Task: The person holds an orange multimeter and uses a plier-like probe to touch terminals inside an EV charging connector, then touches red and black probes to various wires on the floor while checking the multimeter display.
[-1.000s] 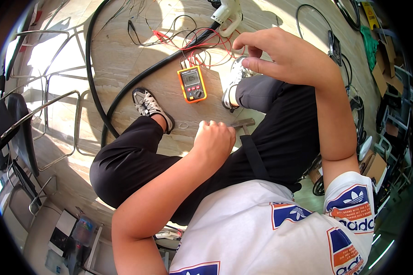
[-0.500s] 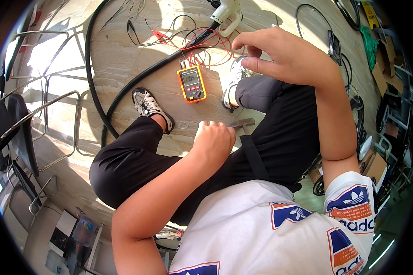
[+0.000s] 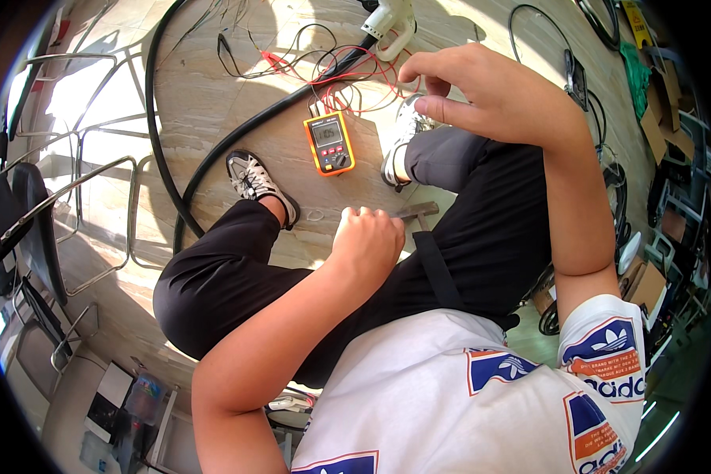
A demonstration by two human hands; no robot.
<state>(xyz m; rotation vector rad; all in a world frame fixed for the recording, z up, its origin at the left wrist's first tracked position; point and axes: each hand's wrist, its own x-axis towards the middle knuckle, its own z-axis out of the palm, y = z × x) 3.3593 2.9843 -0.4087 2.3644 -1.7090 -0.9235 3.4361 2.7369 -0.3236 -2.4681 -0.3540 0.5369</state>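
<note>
My left hand (image 3: 369, 246) is closed in a fist above my lap, back of the hand up; whatever lies inside its fingers is hidden. Just beyond its knuckles shows a grey T-shaped piece (image 3: 417, 212), partly covered, its kind unclear. My right hand (image 3: 482, 95) hovers over my right shoe with fingers loosely bent and thumb apart, nothing visible in it. Between my feet a yellow-orange digital meter (image 3: 329, 144) lies face up on the floor, its display lit with digits. Red and black test leads (image 3: 329, 71) run from its top in loose tangles.
A thick black cable (image 3: 237, 138) loops across the floor to a white pistol-grip charging connector (image 3: 389, 30) beyond the meter. Metal-framed chairs (image 3: 132, 209) stand on the left. Cardboard boxes (image 3: 665, 118), cords and other clutter line the right side.
</note>
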